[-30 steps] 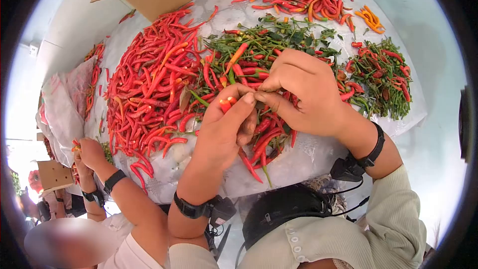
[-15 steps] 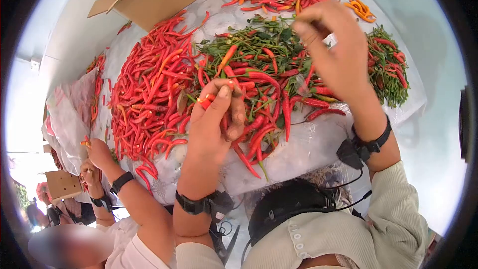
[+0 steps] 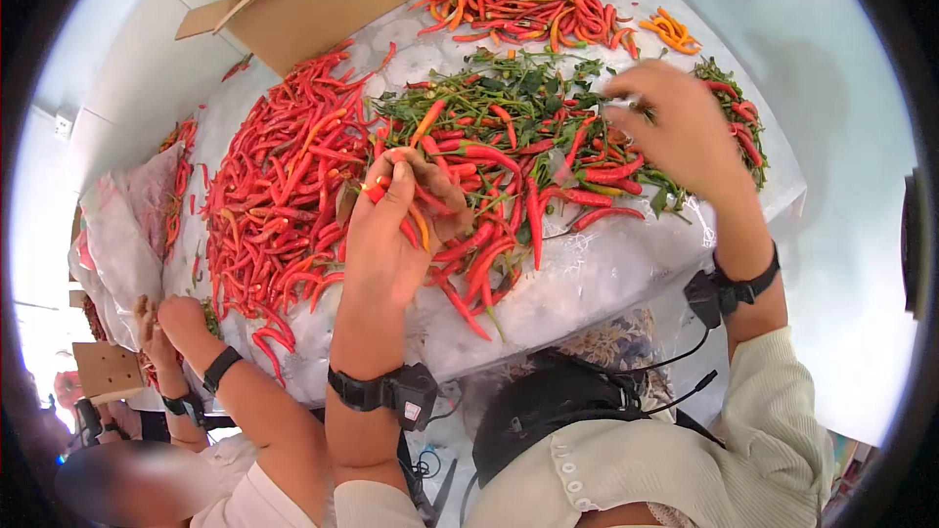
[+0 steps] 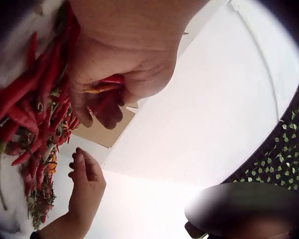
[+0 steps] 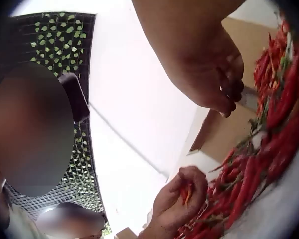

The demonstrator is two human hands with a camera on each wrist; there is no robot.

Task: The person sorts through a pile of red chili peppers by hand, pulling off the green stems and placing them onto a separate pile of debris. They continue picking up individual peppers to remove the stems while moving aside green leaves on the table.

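Note:
My left hand point(image 3: 386, 244) is curled round several chili peppers point(image 3: 422, 225); red and orange ones show in its palm, with cut-looking ends by the thumb. In the left wrist view, its fingers wrap loosely about the chilies point(image 4: 103, 88). Below and beyond this hand lies a mixed heap of red chilies point(image 3: 535, 220) with green stems and leaves point(image 3: 523, 78). My right hand point(image 3: 685, 127), slightly blurred, hovers by the right end of that heap. Its fingers are loosely bent, and nothing shows held in the right wrist view point(image 5: 214, 74).
A large pile of red chilies point(image 3: 279, 176) spreads on the left. More chilies point(image 3: 538, 2) and a few orange ones point(image 3: 671, 31) lie at the back, near a cardboard box point(image 3: 318, 5). A green stem pile point(image 3: 729, 88) sits far right. Another person's arm point(image 3: 259, 386) works at lower left.
My right hand parted from the left hand and moved right, first up, then down beside the mixed heap. My left hand kept its chilies and turned slightly, its palm more visible.

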